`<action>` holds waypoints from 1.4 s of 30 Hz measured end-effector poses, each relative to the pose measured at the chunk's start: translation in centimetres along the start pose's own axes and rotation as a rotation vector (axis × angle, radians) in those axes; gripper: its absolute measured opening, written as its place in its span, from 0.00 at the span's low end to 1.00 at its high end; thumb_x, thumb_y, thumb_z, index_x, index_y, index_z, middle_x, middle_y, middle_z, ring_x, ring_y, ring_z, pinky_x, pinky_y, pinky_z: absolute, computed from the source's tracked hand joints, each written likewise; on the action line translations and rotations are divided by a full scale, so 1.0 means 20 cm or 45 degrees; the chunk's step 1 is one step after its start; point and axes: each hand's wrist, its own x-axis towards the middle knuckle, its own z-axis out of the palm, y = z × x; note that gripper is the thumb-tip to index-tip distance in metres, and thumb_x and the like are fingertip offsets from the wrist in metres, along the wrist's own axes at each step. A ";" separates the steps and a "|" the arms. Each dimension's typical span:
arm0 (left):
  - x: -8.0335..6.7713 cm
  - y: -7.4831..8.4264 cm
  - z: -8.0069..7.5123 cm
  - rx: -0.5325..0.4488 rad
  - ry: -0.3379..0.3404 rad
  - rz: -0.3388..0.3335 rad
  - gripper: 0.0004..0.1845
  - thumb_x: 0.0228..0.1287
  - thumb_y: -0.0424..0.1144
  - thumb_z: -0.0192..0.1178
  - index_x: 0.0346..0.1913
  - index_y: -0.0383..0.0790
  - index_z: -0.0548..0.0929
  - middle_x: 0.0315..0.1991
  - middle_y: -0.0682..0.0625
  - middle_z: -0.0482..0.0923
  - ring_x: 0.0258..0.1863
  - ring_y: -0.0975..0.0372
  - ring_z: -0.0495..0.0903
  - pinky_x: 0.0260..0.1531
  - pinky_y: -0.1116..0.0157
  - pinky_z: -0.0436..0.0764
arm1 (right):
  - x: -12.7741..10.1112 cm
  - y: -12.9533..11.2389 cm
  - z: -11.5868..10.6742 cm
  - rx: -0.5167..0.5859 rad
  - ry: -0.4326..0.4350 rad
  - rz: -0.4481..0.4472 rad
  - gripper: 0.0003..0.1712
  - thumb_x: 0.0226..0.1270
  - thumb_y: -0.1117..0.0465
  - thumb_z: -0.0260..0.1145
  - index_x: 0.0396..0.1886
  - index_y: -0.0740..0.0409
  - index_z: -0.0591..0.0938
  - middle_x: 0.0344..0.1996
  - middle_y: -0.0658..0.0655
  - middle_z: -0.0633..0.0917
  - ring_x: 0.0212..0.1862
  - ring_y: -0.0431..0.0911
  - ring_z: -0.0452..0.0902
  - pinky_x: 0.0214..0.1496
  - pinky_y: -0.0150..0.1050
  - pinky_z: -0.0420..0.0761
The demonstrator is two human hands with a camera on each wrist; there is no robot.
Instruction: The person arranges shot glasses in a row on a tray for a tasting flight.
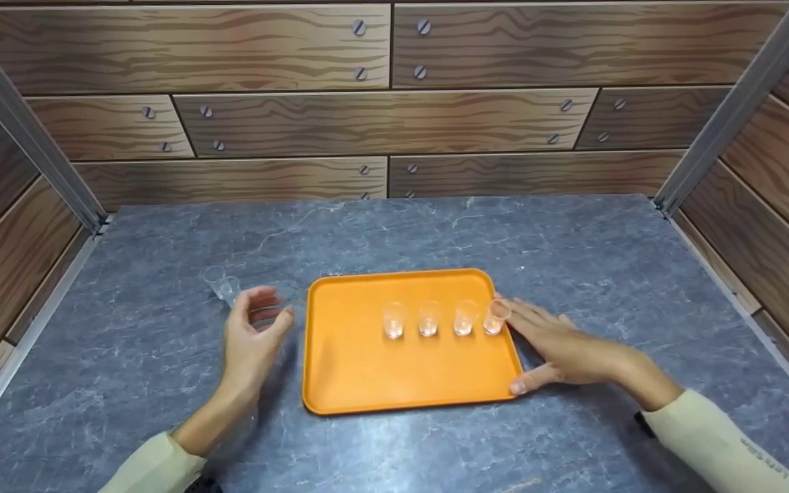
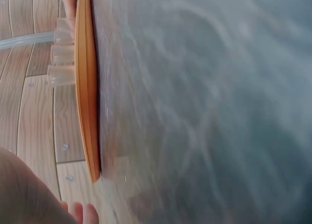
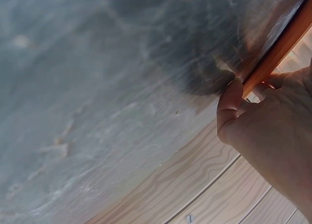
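Both hands flank the orange tray [image 1: 360,363] on the bench [image 1: 572,239]: right hand [image 1: 559,346] rests fingers straight against its right rim, left hand [image 1: 251,335] loosely spread near clear cups [image 1: 223,282] left of it. Four small cups [image 1: 429,319] on the tray look light, slippery, tippy; grip by the sides.

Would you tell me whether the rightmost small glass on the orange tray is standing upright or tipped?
Tipped: the rightmost glass leans right toward the right hand, unlike the upright three beside it on the orange tray.

Four small clear plastic cups [image 1: 444,319] line the middle of the flat orange plastic tray [image 1: 367,363], leaving its front half bare; open grey stone-patterned tabletop [image 1: 572,239] lies behind; one clear cup [image 1: 222,282] stands left; wood-patterned walls [image 1: 394,103] close three sides.
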 end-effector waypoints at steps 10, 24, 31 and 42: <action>0.06 -0.05 -0.11 0.064 0.290 0.045 0.22 0.60 0.28 0.66 0.57 0.30 0.74 0.47 0.40 0.77 0.42 0.61 0.78 0.46 0.73 0.78 | 0.00 0.00 0.00 0.011 0.001 -0.011 0.67 0.56 0.26 0.70 0.85 0.42 0.44 0.84 0.54 0.43 0.82 0.62 0.37 0.66 0.85 0.43; 0.12 -0.06 -0.18 0.277 0.271 -0.074 0.33 0.59 0.35 0.66 0.68 0.37 0.68 0.62 0.39 0.68 0.57 0.51 0.71 0.57 0.58 0.70 | 0.00 0.00 0.01 0.021 -0.010 0.002 0.67 0.57 0.27 0.70 0.85 0.42 0.43 0.84 0.55 0.43 0.82 0.63 0.36 0.67 0.84 0.41; 0.16 -0.07 -0.21 0.258 0.200 -0.123 0.35 0.62 0.37 0.65 0.72 0.40 0.67 0.65 0.39 0.67 0.60 0.50 0.69 0.56 0.59 0.70 | 0.00 0.00 0.01 0.011 -0.007 0.004 0.68 0.56 0.27 0.69 0.85 0.42 0.43 0.84 0.56 0.43 0.82 0.63 0.36 0.67 0.84 0.41; 0.20 -0.08 -0.23 0.200 0.134 -0.166 0.32 0.64 0.36 0.61 0.72 0.45 0.69 0.65 0.41 0.69 0.58 0.53 0.71 0.49 0.64 0.74 | -0.01 0.00 0.01 0.035 0.009 -0.020 0.67 0.57 0.28 0.71 0.85 0.44 0.44 0.84 0.56 0.44 0.82 0.63 0.37 0.67 0.84 0.42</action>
